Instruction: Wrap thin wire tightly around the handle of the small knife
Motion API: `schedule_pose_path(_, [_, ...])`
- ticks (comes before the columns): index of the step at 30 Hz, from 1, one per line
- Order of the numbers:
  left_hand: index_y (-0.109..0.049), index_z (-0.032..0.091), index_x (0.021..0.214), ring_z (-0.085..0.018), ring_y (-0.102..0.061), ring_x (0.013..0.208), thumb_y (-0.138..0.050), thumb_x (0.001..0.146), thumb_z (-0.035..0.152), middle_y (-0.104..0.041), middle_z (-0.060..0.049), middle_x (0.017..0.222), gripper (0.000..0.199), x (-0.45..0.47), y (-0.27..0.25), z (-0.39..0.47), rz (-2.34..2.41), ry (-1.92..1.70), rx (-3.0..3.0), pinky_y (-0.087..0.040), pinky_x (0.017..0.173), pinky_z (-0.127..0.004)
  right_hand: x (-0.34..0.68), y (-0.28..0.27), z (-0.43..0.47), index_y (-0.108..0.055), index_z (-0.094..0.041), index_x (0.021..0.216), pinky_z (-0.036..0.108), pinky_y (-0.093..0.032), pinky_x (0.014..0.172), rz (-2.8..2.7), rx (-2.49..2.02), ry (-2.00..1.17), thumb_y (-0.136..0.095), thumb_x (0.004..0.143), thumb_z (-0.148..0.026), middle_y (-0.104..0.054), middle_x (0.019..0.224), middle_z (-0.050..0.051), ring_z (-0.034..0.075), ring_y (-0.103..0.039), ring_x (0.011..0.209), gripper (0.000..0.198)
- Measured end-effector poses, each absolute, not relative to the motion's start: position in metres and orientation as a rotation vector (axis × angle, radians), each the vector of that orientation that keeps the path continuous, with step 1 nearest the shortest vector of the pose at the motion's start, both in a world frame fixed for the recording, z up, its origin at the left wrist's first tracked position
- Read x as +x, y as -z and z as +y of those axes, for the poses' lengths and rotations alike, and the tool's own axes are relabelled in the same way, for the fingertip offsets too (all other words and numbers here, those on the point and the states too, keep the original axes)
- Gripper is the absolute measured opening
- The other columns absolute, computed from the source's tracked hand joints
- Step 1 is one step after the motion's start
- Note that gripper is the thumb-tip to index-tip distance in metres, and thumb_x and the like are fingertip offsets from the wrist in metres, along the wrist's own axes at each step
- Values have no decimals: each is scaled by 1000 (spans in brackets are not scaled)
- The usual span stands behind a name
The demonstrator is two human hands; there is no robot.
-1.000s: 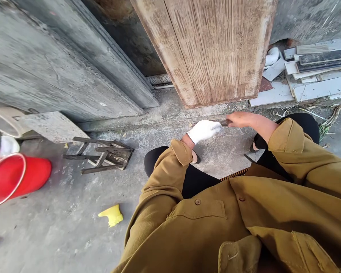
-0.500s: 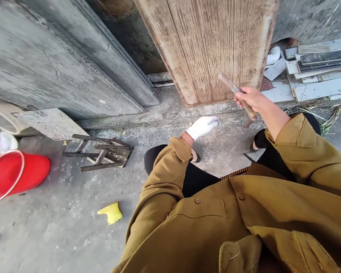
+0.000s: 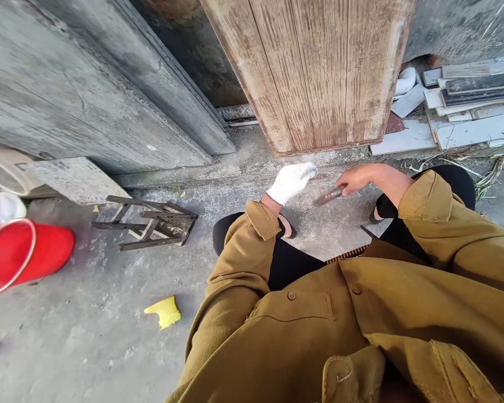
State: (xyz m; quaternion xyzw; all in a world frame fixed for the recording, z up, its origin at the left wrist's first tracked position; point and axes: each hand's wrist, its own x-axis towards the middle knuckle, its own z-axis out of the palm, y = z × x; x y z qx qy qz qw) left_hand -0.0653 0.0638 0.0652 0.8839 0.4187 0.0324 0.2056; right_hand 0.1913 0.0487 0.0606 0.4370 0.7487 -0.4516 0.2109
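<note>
My left hand [image 3: 292, 182], in a white glove, is held low over the concrete floor with its fingers curled together. What it holds, if anything, is too small to make out; a thin brownish bit shows by its fingertips. My bare right hand [image 3: 355, 179] is closed around a stick-like tool with a brown handle [image 3: 331, 196]. The tool points down and left, smeared by motion, so its kind cannot be told. Both hands are in front of my knees, a short gap apart, below the bottom edge of a worn wooden panel [image 3: 319, 84].
A small dark wooden stool [image 3: 159, 215] lies on its side at the left, near a red bucket [image 3: 46, 252] and a speckled board [image 3: 75, 179]. A torn yellow piece [image 3: 166, 312] is on the floor. White boards [image 3: 474, 131] are stacked at the right by the wall.
My right hand has come down and left with the tool, whose far end pointed up and left before and now points down and left. My left hand has shifted slightly left and up.
</note>
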Motion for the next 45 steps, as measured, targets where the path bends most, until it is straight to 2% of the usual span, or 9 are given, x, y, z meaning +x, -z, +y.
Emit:
schedule_pose_path(5, [-78,18,107,-23,-73,97,-53,105,25,-81,-7,105,26,-65,-53,75,1181,-20,2306,-53,89,-31,198,-85,40,-78,-21,95,27,-45,70,2049,954,1754,-78,89,-27,-66,72,-3,15,-60,70,9])
schedule_pose_path(10, [-71,15,95,-16,-62,66,-53,103,25,-68,-3,74,22,-57,-44,69,1013,-94,1861,-51,69,-27,223,-106,51,-66,-19,95,27,-51,70,2181,1883,2227,-75,100,-34,-69,86,3,12,-58,70,18])
schedule_pose_path(15, [-67,16,91,-12,-52,58,-53,103,32,-58,1,66,25,-48,-46,54,755,-73,1728,-44,60,-24,234,-85,69,-61,-19,92,29,-51,69,2016,2601,1796,-66,106,-28,-66,85,6,14,-58,71,17])
schedule_pose_path(19, [-72,15,96,-13,-55,64,-55,101,37,-66,-1,76,29,-48,-60,50,720,-138,1881,-47,66,-26,228,-72,71,-72,-15,101,35,-52,81,2098,2433,997,-70,101,-28,-71,91,11,24,-67,90,14])
schedule_pose_path(22, [-76,13,101,-15,-64,77,-54,102,34,-75,-5,90,30,-51,-74,48,737,-172,2016,-52,80,-28,219,-70,68,-76,-13,110,37,-49,88,2133,2183,712,-72,100,-30,-75,108,17,30,-70,105,20])
schedule_pose_path(29, [-81,17,119,-26,-77,105,-52,108,30,-83,-9,111,33,-59,-74,54,1204,-112,2432,-54,96,-33,189,-67,48,-80,-19,101,33,-43,73,2016,1254,1151,-76,95,-28,-74,89,7,23,-67,81,12])
schedule_pose_path(34, [-80,19,127,-30,-77,117,-50,111,31,-82,-12,123,36,-64,-65,70,1492,10,2458,-53,95,-34,188,-78,44,-80,-20,105,30,-42,72,2104,996,1468,-78,87,-33,-70,76,1,19,-65,75,22])
schedule_pose_path(40, [-80,17,126,-26,-76,112,-51,113,29,-82,-10,120,35,-51,-57,68,1362,51,2389,-52,94,-31,218,-96,57,-77,-20,110,32,-51,74,2341,1752,1753,-78,94,-46,-70,79,4,18,-63,75,31])
schedule_pose_path(45, [-80,18,127,-23,-77,105,-51,114,32,-83,-7,114,34,-35,-56,52,1080,36,2480,-51,89,-29,219,-81,64,-72,-19,97,33,-52,70,2206,2263,1678,-74,100,-47,-67,77,6,18,-60,69,28])
